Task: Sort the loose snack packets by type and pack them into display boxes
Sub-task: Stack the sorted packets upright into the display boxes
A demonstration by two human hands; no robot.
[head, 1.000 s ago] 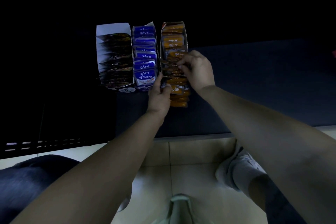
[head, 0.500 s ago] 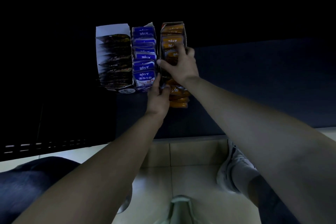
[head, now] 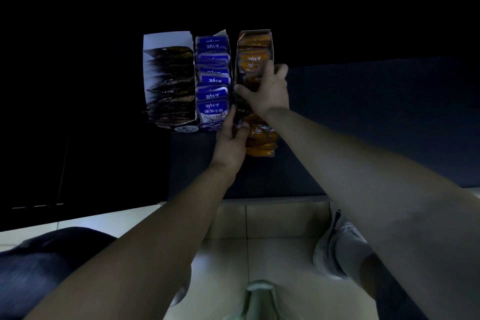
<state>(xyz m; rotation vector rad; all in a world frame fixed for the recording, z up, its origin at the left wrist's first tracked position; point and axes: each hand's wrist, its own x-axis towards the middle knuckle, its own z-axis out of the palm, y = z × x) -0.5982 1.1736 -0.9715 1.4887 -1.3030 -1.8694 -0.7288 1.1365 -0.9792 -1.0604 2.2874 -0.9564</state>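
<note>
**On the dark tabletop: both hands at the orange-packet box**

Beyond the wrists, three open boxes stand side by side on a blue-black tabletop (head: 376, 125). The right hand (head: 267, 91) lies palm down across the orange display box (head: 254, 32). Its thumb is set at the box's left wall and its fingers curl over the orange packets (head: 253, 60) toward the right wall, gripping the row. Beyond this hand more orange packets stand upright in file. Nearer than it, the row runs on in a loose, overlapping stack that reaches past the fronts of the neighbouring boxes.

The left hand (head: 230, 143), just nearer than and left of the right hand, pinches the near end of the orange box's left wall between thumb and fingers. Whether a packet is caught in the pinch cannot be told.

Directly left of both hands stands the blue display box (head: 223, 33), filled with blue packets (head: 213, 108) printed in white. Further left, well apart from the hands, a white-walled box (head: 166, 39) holds dark packets (head: 171, 78) whose print is too dim to read.

The room is dim, and the space behind and left of the boxes is black. Beneath the forearms the table edge gives way to pale floor tiles (head: 280, 226). A white sneaker (head: 335, 247) lies under the right forearm and a dark trouser leg (head: 39, 265) under the left. A pale shoe toe (head: 259, 296) shows between the arms.
</note>
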